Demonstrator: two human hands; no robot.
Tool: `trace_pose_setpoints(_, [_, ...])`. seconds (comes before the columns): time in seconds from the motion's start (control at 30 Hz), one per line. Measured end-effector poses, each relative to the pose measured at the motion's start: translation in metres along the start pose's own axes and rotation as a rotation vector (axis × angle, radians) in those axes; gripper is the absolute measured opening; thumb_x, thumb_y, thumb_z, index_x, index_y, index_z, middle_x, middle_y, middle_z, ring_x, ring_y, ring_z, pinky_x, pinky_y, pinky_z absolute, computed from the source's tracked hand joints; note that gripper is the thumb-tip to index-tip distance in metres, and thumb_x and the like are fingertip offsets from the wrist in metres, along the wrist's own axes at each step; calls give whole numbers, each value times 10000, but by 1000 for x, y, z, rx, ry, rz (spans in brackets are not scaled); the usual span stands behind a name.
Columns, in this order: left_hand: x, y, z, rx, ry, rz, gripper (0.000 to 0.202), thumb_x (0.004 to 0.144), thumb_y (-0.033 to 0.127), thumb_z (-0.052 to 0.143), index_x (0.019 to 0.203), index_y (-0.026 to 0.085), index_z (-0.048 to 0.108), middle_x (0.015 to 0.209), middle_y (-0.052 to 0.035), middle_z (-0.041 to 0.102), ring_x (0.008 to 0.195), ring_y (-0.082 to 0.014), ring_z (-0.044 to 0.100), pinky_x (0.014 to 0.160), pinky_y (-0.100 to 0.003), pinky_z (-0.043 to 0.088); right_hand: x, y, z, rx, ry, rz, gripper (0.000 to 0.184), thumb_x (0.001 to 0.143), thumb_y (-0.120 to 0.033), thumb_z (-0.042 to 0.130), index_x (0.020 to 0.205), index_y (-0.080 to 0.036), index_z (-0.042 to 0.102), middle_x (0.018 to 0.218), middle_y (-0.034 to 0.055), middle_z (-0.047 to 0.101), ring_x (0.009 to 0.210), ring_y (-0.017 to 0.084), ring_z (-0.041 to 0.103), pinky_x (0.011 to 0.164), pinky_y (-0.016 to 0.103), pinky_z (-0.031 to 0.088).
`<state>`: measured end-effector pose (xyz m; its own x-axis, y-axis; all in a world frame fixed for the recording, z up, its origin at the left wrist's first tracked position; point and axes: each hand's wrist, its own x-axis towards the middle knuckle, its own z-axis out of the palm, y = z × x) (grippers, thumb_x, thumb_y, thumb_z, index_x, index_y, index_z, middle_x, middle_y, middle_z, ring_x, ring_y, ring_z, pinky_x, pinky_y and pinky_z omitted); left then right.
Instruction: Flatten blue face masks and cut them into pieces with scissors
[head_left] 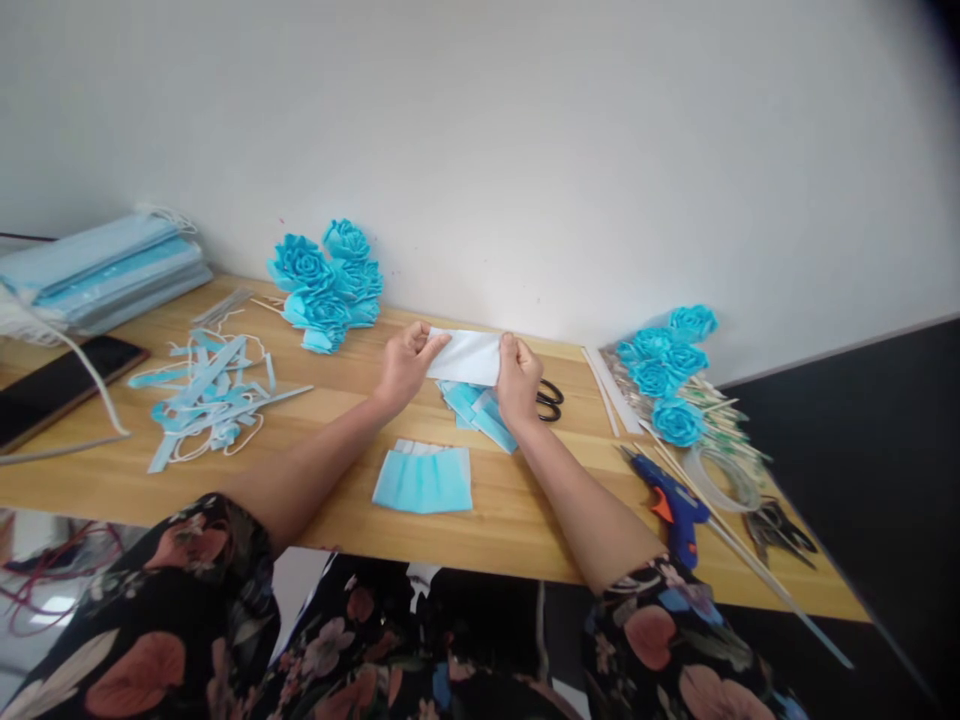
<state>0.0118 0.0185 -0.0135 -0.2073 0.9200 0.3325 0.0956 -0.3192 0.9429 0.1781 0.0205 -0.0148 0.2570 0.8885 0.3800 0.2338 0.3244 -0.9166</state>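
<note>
A white rectangular piece of face-mask fabric point(465, 357) is stretched between my two hands above the table. My left hand point(409, 362) pinches its left end between thumb and fingers. At its right end, my right hand point(518, 378) grips it the same way. Below the held piece lie several cut light-blue mask pieces point(480, 412), partly covered by it and by my right hand. Black scissor handles point(551, 398) show just right of that hand; the blades are hidden. Nearer to me, a pleated blue mask piece point(424, 480) lies flat, with a whitish piece showing behind it.
Blue fabric flowers point(326, 285) stand at the back left, more flowers point(667, 360) at the right. Trimmed strips and ear loops point(214, 390), a phone point(67, 385) and stacked masks point(105, 270) lie left. A glue gun point(671, 505), sticks, tape point(720, 478) and pliers point(780, 532) lie right.
</note>
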Motion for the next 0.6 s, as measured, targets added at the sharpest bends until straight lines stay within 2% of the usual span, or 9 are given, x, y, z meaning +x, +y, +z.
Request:
trace_pose_setpoints(0.33, [7, -13, 0, -112, 48, -79, 260, 838, 391, 603, 723, 188, 489, 651, 37, 475, 570, -84, 425, 527, -204, 336, -2, -3, 0, -46, -17, -62, 487, 924, -577, 455, 609, -230, 321, 547, -69, 295, 542, 94, 305, 543, 255, 295])
trace_pose_setpoints(0.5, [5, -6, 1, -117, 54, -86, 243, 837, 362, 611, 720, 181, 498, 619, 46, 441, 550, -73, 399, 511, -196, 315, -1, -3, 0, -8, -16, -40, 494, 919, -571, 474, 593, -231, 326, 507, -76, 289, 505, 92, 311, 523, 258, 291])
trace_pose_setpoints(0.6, [4, -2, 3, -198, 34, -193, 230, 852, 363, 594, 744, 186, 494, 625, 43, 462, 526, -75, 416, 476, -194, 328, -2, -4, -1, 0, -20, -41, 494, 921, -563, 479, 590, -230, 326, 504, -76, 288, 498, 90, 309, 516, 258, 289])
